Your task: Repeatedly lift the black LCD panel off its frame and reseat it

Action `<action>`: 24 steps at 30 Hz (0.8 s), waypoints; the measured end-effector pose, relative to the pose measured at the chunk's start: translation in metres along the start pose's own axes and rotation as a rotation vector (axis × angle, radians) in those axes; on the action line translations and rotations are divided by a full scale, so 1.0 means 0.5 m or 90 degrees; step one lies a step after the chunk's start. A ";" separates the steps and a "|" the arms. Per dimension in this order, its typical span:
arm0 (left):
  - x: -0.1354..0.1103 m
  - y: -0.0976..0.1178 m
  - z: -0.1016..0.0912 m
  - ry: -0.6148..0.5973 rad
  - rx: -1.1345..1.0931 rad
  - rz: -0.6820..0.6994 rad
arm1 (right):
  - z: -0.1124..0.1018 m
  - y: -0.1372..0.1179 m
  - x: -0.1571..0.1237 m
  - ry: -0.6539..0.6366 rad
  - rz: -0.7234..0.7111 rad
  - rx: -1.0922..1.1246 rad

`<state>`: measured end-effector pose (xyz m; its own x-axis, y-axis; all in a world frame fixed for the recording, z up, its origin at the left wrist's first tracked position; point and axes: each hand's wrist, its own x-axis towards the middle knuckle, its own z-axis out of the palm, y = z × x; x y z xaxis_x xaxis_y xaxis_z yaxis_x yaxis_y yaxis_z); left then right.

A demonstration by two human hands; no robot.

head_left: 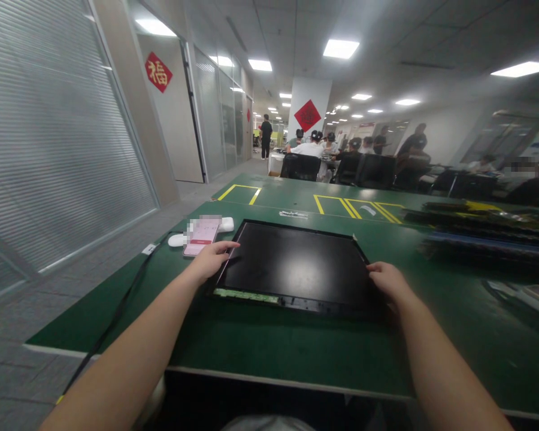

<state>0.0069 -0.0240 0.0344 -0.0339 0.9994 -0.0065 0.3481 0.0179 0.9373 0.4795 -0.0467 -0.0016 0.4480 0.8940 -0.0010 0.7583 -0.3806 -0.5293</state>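
A black flat display panel [291,263] with a thin dark frame lies in front of me, its near edge showing a green circuit board strip [247,296]. My left hand [209,261] grips the panel's left edge, thumb and fingers closed around the frame. On the opposite side my right hand [390,281] pinches the right edge; its lower fingers are hidden beneath the panel. Just beyond my left hand lies a phone [200,237] with a pinkish lit screen, next to white rounded objects [176,240].
The green table [287,347] carries yellow tape outlines [239,187] at its far side. Stacked dark panels [485,233] lie at the right. A black cable [126,299] crosses the left edge. Several people sit at tables beyond, near black chairs [300,167].
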 end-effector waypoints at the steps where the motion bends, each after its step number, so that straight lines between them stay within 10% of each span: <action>1: -0.002 0.003 0.001 -0.007 -0.059 -0.036 | -0.001 -0.002 -0.002 0.000 -0.001 -0.003; 16: 0.004 0.017 0.007 0.042 -0.394 -0.150 | 0.009 0.010 0.009 0.009 -0.037 -0.024; 24: -0.001 0.018 0.005 -0.064 -0.400 -0.201 | 0.011 0.011 0.013 0.009 -0.033 -0.018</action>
<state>0.0124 -0.0242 0.0420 0.0534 0.9478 -0.3142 -0.2713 0.3166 0.9089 0.4840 -0.0417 -0.0091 0.4149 0.9091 0.0379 0.7934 -0.3410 -0.5042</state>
